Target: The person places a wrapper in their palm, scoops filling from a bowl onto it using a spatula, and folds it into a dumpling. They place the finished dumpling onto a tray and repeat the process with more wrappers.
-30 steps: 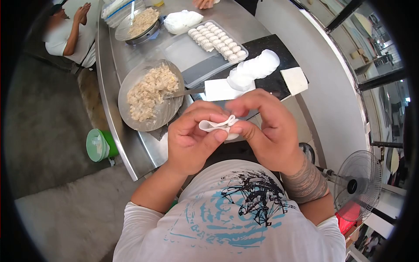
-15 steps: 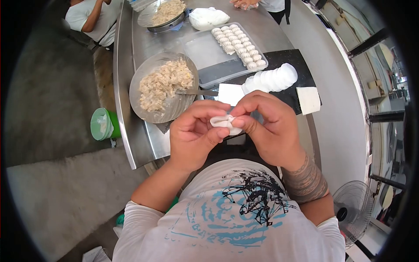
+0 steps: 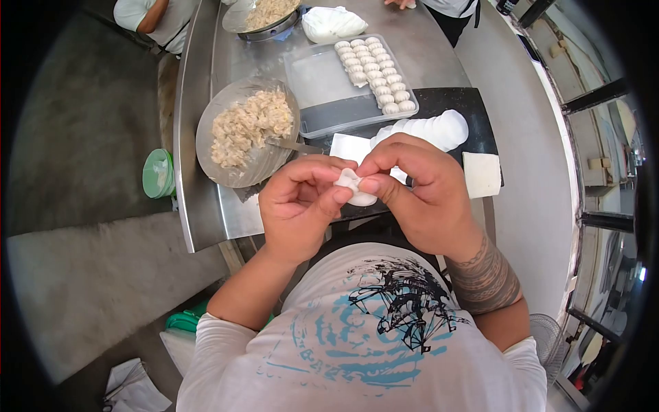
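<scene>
A white dumpling (image 3: 360,195) is pinched between both hands in front of my chest, its rim gathered into folds. My left hand (image 3: 300,204) grips its left side between thumb and fingers. On the other side, the thumb and forefinger of my right hand (image 3: 420,193) press the edge together. Any filling inside is hidden. Just beyond my hands lies a row of round dough wrappers (image 3: 439,129), overlapping one another. To the left, a bowl of pale minced filling (image 3: 250,123) holds a flat metal spatula (image 3: 296,145).
Pleated dumplings (image 3: 374,69) stand in rows in a clear plastic tray (image 3: 322,129). Behind are a white plastic bag (image 3: 333,25) and a second bowl of filling (image 3: 271,12). A folded white cloth (image 3: 482,175) lies at right. Two other people stand at the far end.
The dumpling's opening has narrowed, its rim now drawn up to a small peak. My hands stay pinched on it. The view has shifted slightly.
</scene>
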`<state>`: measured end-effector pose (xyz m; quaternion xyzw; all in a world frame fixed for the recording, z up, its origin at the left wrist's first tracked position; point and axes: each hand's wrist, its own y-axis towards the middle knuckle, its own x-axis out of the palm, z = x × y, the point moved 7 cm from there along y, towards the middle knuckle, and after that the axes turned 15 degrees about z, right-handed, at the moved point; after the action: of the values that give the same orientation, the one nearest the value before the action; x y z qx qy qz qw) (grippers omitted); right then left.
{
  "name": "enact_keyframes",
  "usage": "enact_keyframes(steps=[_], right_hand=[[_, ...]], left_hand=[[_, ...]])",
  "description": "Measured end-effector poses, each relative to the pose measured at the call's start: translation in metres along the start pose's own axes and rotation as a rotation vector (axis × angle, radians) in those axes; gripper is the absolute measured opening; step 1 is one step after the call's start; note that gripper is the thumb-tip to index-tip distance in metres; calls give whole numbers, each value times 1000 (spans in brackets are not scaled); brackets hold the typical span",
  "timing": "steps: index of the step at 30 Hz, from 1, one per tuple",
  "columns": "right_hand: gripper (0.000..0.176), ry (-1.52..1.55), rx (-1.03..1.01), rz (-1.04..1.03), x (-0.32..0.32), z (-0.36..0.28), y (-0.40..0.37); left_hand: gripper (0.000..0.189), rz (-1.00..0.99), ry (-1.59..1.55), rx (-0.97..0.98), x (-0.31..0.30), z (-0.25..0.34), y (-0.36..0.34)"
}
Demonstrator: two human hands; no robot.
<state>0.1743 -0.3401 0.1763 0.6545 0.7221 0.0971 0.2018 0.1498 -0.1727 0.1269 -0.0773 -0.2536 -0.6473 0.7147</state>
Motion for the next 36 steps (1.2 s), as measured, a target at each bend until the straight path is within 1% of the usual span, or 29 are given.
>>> enact_keyframes(steps=[5, 7, 8, 10, 11, 13, 14, 17, 18, 21, 22, 23, 25, 26, 28, 30, 31, 33, 36], right_hand=[[10, 55, 49, 9, -16, 12, 7], [11, 28, -7, -57, -25, 18, 12], [11, 15, -36, -89, -28, 20, 14], [11, 23, -71, -82, -33, 25, 16], [11, 26, -90, -79, -36, 26, 18], [9, 39, -44, -52, -40, 27, 18], [8, 44, -19, -40, -44, 29, 19], [9, -9, -278, -106, -51, 32, 22], [10, -31, -331, -102, -54, 35, 23], [14, -113, -473, -113, -61, 47, 24], [16, -153, -512, -136, -63, 52, 24], [18, -194, -550, -160, -64, 56, 23], [32, -212, -551, -255, -67, 65, 25], [40, -221, -554, -306, -70, 69, 24], [59, -133, -339, -282, -91, 86, 24], [75, -150, -189, -268, -120, 112, 17], [83, -157, -114, -258, -135, 125, 14], [77, -292, -35, -181, -161, 153, -4], [67, -327, 241, -149, -184, 184, -40]], left_hand=[[17, -39, 95, -8, 17, -9, 8], [16, -32, 119, 18, 29, -11, 12], [16, 23, 100, -2, 30, -15, 11], [17, 132, 60, -38, 32, -20, 7], [18, 106, 127, 5, 36, -21, 7], [19, 55, 260, 91, 39, -25, 7], [23, -25, 351, 98, 37, -25, 7], [24, -51, 423, 180, 47, -21, 13], [28, -10, 454, 180, 45, -25, 16], [32, 180, -203, -786, 50, -78, 1], [35, 135, -381, -901, 53, -92, -6], [35, 151, -357, -871, 52, -97, -4], [35, 184, -315, -819, 52, -107, 1], [36, 181, -273, -757, 50, -110, 8], [36, 151, -239, -742, 46, -111, 19], [38, 145, -206, -718, 43, -112, 26], [40, 157, -64, -657, 40, -115, 30], [43, 172, 220, -527, 35, -121, 37], [39, 141, 892, -224, 27, -138, 62]])
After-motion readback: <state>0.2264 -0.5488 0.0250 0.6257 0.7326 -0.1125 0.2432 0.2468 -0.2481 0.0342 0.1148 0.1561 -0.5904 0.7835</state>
